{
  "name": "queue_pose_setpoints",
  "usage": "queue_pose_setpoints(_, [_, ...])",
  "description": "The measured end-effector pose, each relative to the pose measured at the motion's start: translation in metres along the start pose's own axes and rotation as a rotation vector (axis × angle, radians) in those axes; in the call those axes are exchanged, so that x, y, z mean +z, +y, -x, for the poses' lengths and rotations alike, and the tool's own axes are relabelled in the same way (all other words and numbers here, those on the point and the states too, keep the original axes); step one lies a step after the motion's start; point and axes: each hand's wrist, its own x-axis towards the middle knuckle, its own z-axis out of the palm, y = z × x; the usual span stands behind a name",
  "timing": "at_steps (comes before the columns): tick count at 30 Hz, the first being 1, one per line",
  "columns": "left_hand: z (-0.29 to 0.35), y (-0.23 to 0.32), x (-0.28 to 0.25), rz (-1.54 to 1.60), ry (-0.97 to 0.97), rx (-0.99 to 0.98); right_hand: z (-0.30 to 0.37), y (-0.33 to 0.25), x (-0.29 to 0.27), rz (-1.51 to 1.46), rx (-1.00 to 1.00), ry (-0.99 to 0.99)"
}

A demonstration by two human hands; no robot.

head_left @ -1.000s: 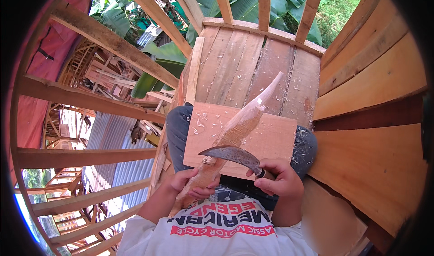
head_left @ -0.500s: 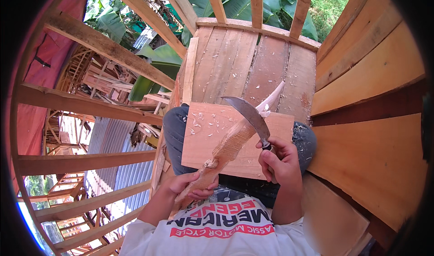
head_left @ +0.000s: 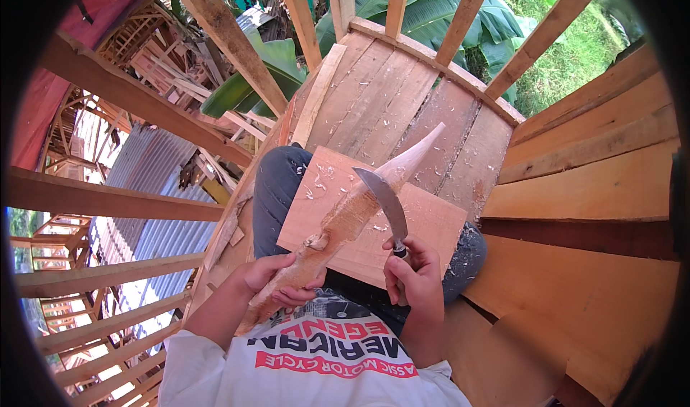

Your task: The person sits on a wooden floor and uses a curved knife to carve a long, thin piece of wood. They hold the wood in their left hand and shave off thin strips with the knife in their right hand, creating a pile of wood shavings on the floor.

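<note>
Nearest, on the near side of the lap board (head_left: 424, 229), a white printed shirt (head_left: 215, 371) is being worn. Just off the board's near-left corner, the thick end of the carved timber (head_left: 350, 216) is being gripped by the left hand (head_left: 264, 272), the thumb being closed over one side and the fingers being curled around the other. At the board's near edge, farther right, the handle of the curved knife (head_left: 390, 204) is being gripped by the right hand (head_left: 418, 274), the fingers being wrapped closed around it. The timber is being held slantwise above the board, its pale, tapered tip being extended past the far edge. The blade is being held across the timber over the board; whether contact is being made cannot be told. The board is being supported across knees in dark trousers (head_left: 277, 191), and pale shavings (head_left: 323, 181) are being carried on its surface. Beyond the board, a plank floor (head_left: 374, 84) is being littered with more shavings. To the board's right, wide planks (head_left: 553, 299) are being seen; to its left, beyond wooden slats (head_left: 136, 206), corrugated sheets (head_left: 147, 191). Farthest past the board, broad green leaves (head_left: 431, 15) are being shown.
</note>
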Motion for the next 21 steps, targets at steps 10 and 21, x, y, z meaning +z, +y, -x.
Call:
queue_pose_setpoints(10, [0.035,-0.038,-0.052,0.133,0.102,-0.097,-0.012,0.006,-0.003,0.251,-0.092,0.383])
queue_pose_setpoints(21, [0.022,-0.027,-0.075,0.016,0.325,-0.216,-0.030,0.043,0.027,1.262,0.000,0.391])
